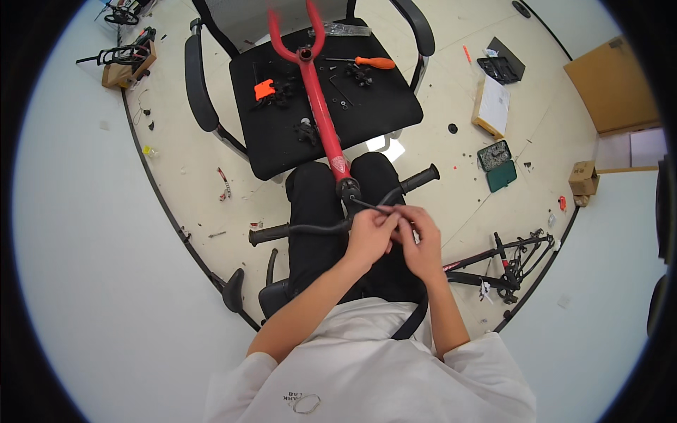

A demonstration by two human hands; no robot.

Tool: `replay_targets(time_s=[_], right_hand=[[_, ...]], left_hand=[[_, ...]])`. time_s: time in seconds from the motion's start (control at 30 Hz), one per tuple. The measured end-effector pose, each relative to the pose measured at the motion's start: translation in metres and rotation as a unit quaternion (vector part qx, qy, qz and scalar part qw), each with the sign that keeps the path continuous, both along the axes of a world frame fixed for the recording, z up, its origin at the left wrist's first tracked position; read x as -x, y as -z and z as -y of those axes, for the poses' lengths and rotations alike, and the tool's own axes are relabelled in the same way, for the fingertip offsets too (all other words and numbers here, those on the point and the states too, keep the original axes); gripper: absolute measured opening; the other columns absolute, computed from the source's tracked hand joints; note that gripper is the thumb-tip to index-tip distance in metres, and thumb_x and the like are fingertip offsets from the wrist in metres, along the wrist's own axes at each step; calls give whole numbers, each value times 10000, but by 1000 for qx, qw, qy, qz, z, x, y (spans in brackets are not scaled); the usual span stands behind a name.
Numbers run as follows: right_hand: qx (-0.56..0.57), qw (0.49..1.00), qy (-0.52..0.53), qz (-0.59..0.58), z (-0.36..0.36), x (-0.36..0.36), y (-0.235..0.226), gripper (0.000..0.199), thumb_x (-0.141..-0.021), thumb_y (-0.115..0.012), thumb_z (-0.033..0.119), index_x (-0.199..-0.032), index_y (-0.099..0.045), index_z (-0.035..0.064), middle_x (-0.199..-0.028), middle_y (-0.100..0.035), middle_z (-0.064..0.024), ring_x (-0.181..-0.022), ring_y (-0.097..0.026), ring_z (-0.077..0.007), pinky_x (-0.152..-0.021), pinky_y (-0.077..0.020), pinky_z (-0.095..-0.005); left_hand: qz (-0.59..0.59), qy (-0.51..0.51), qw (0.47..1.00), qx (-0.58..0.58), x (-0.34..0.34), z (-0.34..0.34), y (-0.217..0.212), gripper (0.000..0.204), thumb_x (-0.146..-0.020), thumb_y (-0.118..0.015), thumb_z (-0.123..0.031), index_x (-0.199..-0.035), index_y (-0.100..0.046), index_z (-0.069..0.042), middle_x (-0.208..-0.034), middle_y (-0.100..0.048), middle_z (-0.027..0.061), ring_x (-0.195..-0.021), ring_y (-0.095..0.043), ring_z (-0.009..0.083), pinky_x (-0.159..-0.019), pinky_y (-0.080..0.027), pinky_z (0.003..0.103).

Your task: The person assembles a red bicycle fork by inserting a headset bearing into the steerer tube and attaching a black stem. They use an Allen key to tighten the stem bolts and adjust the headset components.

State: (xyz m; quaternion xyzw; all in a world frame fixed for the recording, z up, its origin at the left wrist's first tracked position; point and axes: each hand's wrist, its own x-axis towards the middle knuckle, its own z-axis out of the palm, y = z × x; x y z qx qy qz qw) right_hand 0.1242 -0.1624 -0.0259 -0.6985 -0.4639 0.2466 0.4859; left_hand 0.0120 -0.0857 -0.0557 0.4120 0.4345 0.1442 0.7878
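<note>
A red bicycle fork lies with its prongs on the chair seat and its lower end at my knees. There it joins a dark stem and a black handlebar that crosses my lap. A thin dark hex key slants from the stem to my fingers. My left hand is closed in a pinch around the hex key's outer part. Right beside it, my right hand has bent fingers meeting the left fingertips; whether it grips the key too is hidden.
On the black chair seat lie an orange-handled screwdriver, an orange part, another hex key and black brake-like parts. On the floor are a green case of small parts, a bike frame and a saddle.
</note>
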Motion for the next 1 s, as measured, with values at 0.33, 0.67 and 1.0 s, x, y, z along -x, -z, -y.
replay_targets(time_s=[0.33, 0.67, 1.0], right_hand=[[39, 994, -24, -103, -96, -48, -5, 220, -880, -713, 121, -1052, -715, -15, -872, -730, -101, -763, -674, -137, -710, -532, -268], [-7, 985, -162, -65, -161, 8, -15, 261, -854, -664, 90, -1096, -694, 0, -811, -721, -187, -729, -723, -297, -669, -560, -365], [-99, 858, -339, 372, -79, 93, 14, 101, -796, -624, 135, -813, -698, 70, -914, -657, -57, -1003, -594, -214, -880, -462, -396]], left_hand=[[204, -207, 912, 290, -36, -47, -42, 333, -1048, -529, -374, -1267, -578, -128, -1235, -616, -3, -1039, -575, 125, -769, -453, 243], [153, -190, 970, 19, 44, -55, -62, 290, -1019, -497, -217, -1213, -587, -21, -1134, -677, 110, -1024, -663, 241, -791, -523, 352], [-135, -165, 912, -351, 97, -75, -57, 201, -910, -690, -135, -1050, -612, -15, -891, -633, 37, -758, -563, 93, -649, -473, 248]])
